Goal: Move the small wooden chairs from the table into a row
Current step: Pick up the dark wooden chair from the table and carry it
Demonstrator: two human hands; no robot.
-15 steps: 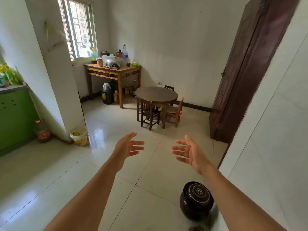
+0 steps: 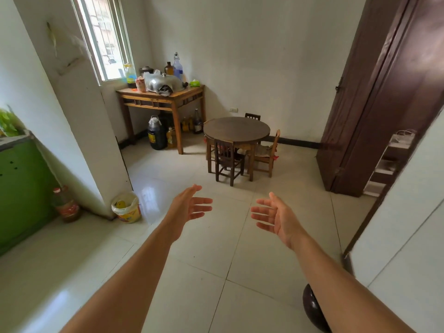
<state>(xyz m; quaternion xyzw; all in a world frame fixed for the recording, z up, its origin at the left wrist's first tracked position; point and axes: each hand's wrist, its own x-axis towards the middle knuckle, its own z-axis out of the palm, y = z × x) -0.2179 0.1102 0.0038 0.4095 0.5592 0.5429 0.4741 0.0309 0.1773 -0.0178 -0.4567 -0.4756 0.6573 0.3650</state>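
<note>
A low round dark table (image 2: pixel 236 129) stands in the far part of the room. Three small wooden chairs are tucked around it: a dark one (image 2: pixel 226 161) on the near side, a lighter one (image 2: pixel 268 152) with a cushion at the right, and a dark one (image 2: pixel 252 116) behind, mostly hidden. My left hand (image 2: pixel 189 205) and my right hand (image 2: pixel 276 215) are stretched out in front of me over the tiled floor, palms facing each other, fingers apart, holding nothing, well short of the chairs.
A wooden side table (image 2: pixel 163 97) with bottles and a metal lid stands under the window, jugs beneath it. A yellow bucket (image 2: pixel 127 209) sits by the pillar, a green cabinet (image 2: pixel 21 186) left, a dark door (image 2: pixel 374 104) right, a dark jar (image 2: pixel 312 308) by my right arm.
The table and chairs look closer and the dark jar has slid toward the lower right edge; I have moved forward. Both hands remain spread and empty.
</note>
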